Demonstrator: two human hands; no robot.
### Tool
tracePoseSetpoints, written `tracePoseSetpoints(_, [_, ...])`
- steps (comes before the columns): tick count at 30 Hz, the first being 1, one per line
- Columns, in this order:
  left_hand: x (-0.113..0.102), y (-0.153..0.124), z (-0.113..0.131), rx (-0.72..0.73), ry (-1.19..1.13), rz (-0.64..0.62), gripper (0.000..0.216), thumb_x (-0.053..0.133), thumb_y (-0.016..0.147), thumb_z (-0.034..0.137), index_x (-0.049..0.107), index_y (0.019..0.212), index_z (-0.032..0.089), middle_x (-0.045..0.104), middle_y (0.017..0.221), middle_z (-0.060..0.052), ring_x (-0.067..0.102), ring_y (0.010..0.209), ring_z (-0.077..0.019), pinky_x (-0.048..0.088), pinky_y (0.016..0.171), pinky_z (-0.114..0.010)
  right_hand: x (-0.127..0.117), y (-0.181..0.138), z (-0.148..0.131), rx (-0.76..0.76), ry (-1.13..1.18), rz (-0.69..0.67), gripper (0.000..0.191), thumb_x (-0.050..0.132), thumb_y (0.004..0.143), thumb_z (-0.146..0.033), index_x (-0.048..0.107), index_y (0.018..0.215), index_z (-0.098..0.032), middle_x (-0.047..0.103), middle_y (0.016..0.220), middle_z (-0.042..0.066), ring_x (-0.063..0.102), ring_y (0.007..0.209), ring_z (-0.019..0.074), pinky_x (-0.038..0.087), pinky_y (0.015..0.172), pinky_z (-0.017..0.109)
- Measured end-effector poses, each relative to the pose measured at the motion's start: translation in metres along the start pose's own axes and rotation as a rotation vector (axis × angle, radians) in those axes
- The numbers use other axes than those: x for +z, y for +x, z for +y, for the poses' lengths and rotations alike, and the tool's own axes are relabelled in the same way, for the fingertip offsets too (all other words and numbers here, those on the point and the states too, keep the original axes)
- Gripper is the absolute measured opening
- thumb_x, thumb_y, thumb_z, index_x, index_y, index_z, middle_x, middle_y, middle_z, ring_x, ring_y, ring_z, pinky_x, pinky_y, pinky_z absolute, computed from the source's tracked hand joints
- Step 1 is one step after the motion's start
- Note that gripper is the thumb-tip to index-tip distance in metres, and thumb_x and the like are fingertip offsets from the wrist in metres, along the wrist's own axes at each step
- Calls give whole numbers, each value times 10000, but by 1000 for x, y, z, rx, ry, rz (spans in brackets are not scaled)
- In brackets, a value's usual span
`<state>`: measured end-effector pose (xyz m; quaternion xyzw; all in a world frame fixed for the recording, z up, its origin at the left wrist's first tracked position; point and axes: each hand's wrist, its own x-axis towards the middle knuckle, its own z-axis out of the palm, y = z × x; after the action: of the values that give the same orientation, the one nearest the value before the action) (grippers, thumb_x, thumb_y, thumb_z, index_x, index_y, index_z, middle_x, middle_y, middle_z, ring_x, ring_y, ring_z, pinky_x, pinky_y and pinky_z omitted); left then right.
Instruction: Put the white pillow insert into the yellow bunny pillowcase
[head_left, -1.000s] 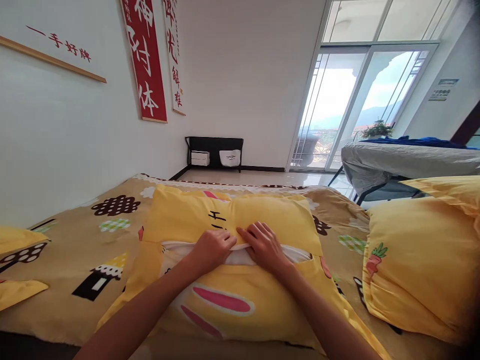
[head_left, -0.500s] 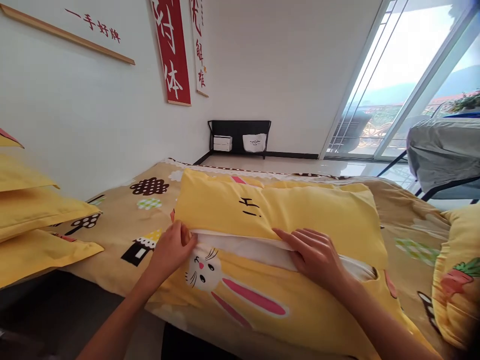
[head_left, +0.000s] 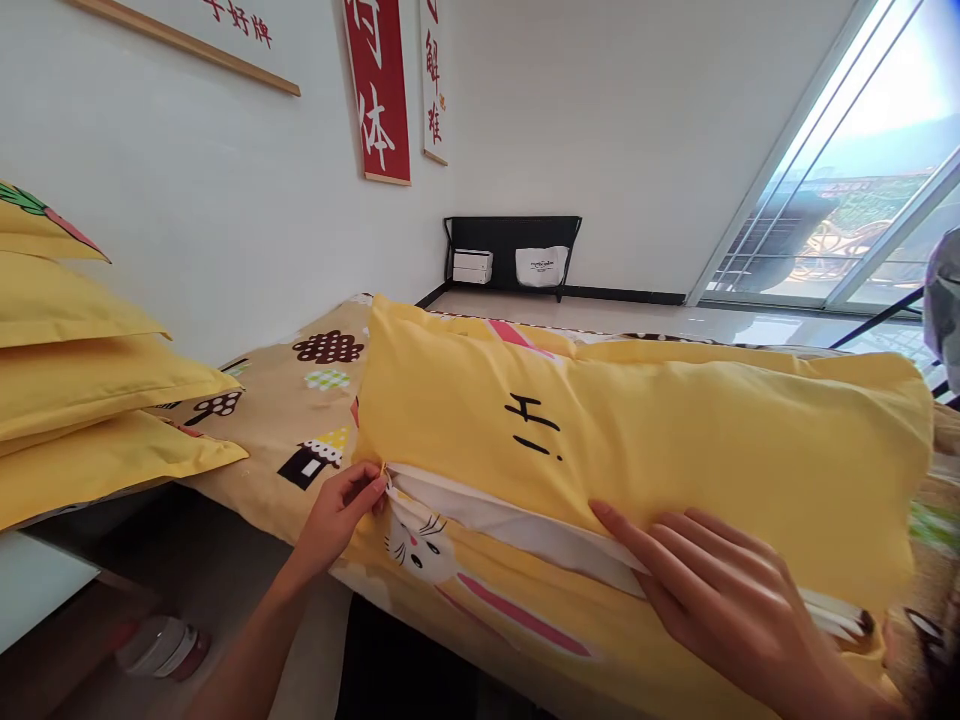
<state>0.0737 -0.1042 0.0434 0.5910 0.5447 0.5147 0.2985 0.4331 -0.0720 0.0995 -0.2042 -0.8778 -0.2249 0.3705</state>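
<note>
A yellow pillowcase (head_left: pixel 465 400) with a white inner pillow (head_left: pixel 517 525) showing through its long opening lies across the bed. A rabbit face with pink ears is printed below the opening, and black "Hi!" lettering above it. At the left end of the opening, my left hand (head_left: pixel 349 508) is closed in a pinch on the pillowcase's edge; whether a zipper pull is between the fingertips is too small to tell. My right hand (head_left: pixel 724 590) lies over the opening's upper edge, fingers stretched out and forefinger pressing the cloth. Its thumb is mostly hidden.
Several yellow pillows (head_left: pixel 90 380) are stacked at the left. The patterned bedsheet (head_left: pixel 300 400) covers the bed beneath. By the far wall stands a black rack (head_left: pixel 510 235) with white packages, and a sliding glass door (head_left: pixel 817 220) is at the right. A jar (head_left: pixel 161 645) sits low at the left.
The view has turned and come closer to the pillowcase. My left hand now pinches the opening's left corner more tightly; my right hand still rests along the upper edge.
</note>
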Motion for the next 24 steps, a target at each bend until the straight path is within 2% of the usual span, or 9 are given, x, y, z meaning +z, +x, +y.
tracePoseSetpoints(9, [-4,-14,-26,33,-202,48,321,623,843,438,586,701,152,525,645,-3,491,626,-117,402,596,-219,-9,-7,-3,-28,-27,-39,607,450,902,-58,356,1489,-180,551,616,0,516,574,152,415,572,301])
tracePoseSetpoints(12, [-3,-16,-28,34,-280,91,335,674,785,454,599,662,152,521,605,-3,474,580,-114,391,554,-222,-18,-14,7,-55,-144,-87,582,393,924,-73,338,1497,-159,578,648,18,519,599,171,413,630,333])
tracePoseSetpoints(14, [-1,-16,-26,23,-333,113,338,707,737,456,601,631,153,513,568,1,458,542,-108,376,520,-220,-20,-24,22,-46,-261,-94,580,399,921,-88,354,1491,-189,600,684,26,516,611,185,406,658,354])
tracePoseSetpoints(16, [3,-15,-22,9,-386,139,335,732,689,445,596,595,154,503,539,4,450,519,-104,364,499,-216,-17,-39,42,47,-378,-77,572,430,897,-94,418,1451,-234,602,708,38,529,636,201,405,659,366])
tracePoseSetpoints(19, [12,-10,-14,-25,-454,158,301,753,615,394,585,549,153,494,512,8,439,496,-96,352,484,-211,-10,-63,72,334,-504,-22,481,480,842,-127,574,1299,-243,600,732,60,565,675,221,395,560,341])
tracePoseSetpoints(21, [18,-7,-9,-70,-503,162,273,751,576,355,570,535,154,473,491,18,406,470,-83,326,464,-204,-7,-77,86,514,-532,-7,374,520,819,-208,648,1169,-243,615,737,52,570,630,208,338,457,308])
tracePoseSetpoints(24, [25,-3,-3,-134,-580,159,257,736,543,324,538,539,161,423,457,39,348,440,-69,284,441,-197,-12,-89,96,780,-511,-63,284,607,759,-339,692,1021,-273,648,688,17,528,490,172,283,407,274])
